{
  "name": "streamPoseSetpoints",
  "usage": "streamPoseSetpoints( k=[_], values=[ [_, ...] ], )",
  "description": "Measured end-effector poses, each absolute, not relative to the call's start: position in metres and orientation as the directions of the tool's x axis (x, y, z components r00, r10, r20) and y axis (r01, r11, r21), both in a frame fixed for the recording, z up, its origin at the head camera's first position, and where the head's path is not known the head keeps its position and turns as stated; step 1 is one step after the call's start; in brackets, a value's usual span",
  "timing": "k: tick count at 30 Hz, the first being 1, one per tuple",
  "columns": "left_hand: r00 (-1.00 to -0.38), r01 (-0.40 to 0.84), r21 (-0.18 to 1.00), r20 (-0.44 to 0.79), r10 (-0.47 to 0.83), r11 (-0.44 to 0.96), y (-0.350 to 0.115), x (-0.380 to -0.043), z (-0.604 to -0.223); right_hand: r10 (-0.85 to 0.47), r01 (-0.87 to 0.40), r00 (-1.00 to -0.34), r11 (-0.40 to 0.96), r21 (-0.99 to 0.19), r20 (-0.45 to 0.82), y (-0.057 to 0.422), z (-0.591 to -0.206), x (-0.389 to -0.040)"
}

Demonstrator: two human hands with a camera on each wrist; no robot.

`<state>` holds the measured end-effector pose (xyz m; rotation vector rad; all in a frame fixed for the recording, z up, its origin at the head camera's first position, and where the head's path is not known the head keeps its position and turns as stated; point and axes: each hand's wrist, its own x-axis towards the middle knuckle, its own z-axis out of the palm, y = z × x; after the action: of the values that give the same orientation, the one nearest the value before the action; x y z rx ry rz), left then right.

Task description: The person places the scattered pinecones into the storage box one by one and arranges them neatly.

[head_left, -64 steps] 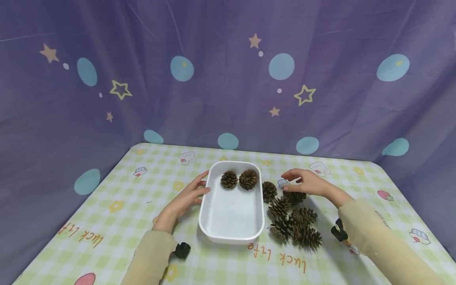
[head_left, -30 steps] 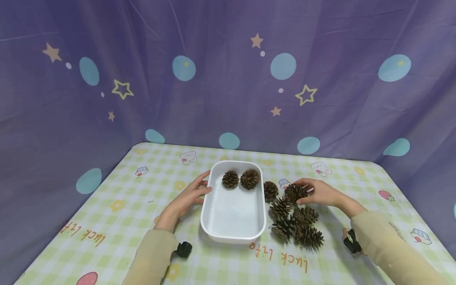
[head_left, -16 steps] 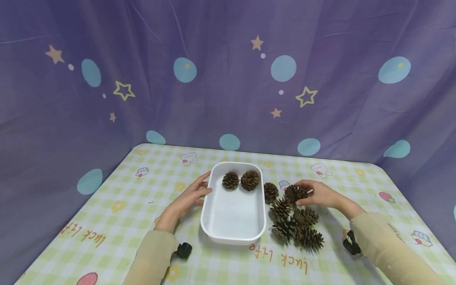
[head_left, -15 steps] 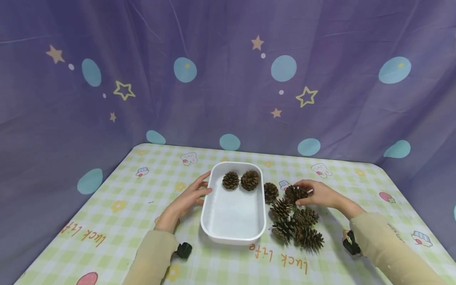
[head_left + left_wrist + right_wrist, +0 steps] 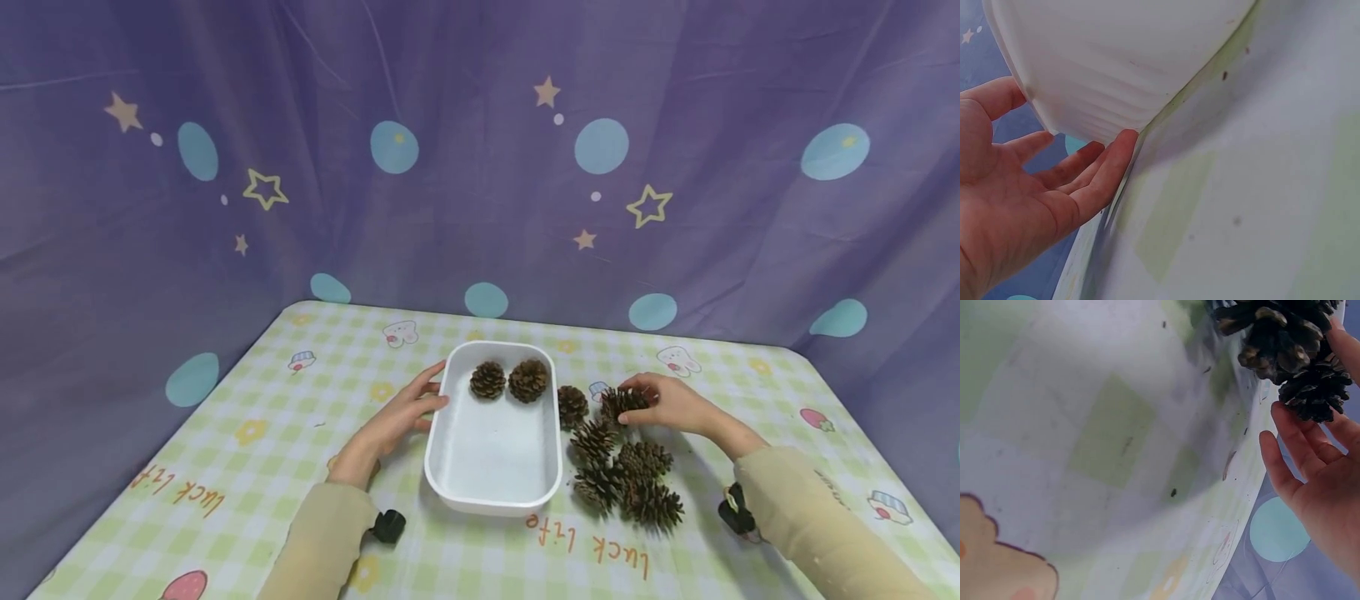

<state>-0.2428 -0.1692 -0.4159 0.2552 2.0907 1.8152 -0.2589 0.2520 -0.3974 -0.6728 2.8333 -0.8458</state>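
Note:
A white rectangular tray (image 5: 493, 454) stands on the table with two brown pine cones (image 5: 528, 381) at its far end. My left hand (image 5: 393, 423) rests its fingertips and thumb against the tray's left side, fingers extended, as the left wrist view also shows. To the tray's right lies a cluster of several pine cones (image 5: 643, 462). At the far side of that cluster my right hand (image 5: 670, 404) holds a pine cone (image 5: 619, 403) between thumb and fingers. In the right wrist view, the fingers reach around this cone (image 5: 1315, 394), with another cone (image 5: 1279, 340) nearer the camera.
One pine cone (image 5: 572, 407) sits right beside the tray's right wall. A green-and-white checked cloth (image 5: 247, 492) covers the table. Behind the table hangs a purple curtain (image 5: 480, 217) with stars and blue ovals. Small dark specks lie on the cloth.
My right hand has come down from above the cluster and taken hold of the far pine cone, which has since tilted slightly. My left hand stays at the tray.

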Motion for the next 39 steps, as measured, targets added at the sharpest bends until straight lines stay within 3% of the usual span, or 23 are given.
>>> streamPoseSetpoints(
  k=[13, 32, 39],
  values=[
    [-0.914, -0.108, 0.981, -0.161, 0.373, 0.159, -0.165, -0.230, -0.395, -0.456, -0.413, -0.887, 0.714, -0.566, 0.072, 0.244, -0.385, -0.264],
    [-0.922, -0.110, 0.981, -0.162, 0.353, 0.163, -0.168, -0.240, -0.418, -0.455, -0.394, -0.889, 0.703, -0.592, 0.051, 0.216, -0.372, -0.263],
    [-0.924, -0.098, 0.982, -0.150, 0.352, 0.161, -0.170, -0.241, -0.418, -0.465, -0.435, -0.877, 0.666, -0.606, 0.118, 0.208, -0.367, -0.265]
  ],
)
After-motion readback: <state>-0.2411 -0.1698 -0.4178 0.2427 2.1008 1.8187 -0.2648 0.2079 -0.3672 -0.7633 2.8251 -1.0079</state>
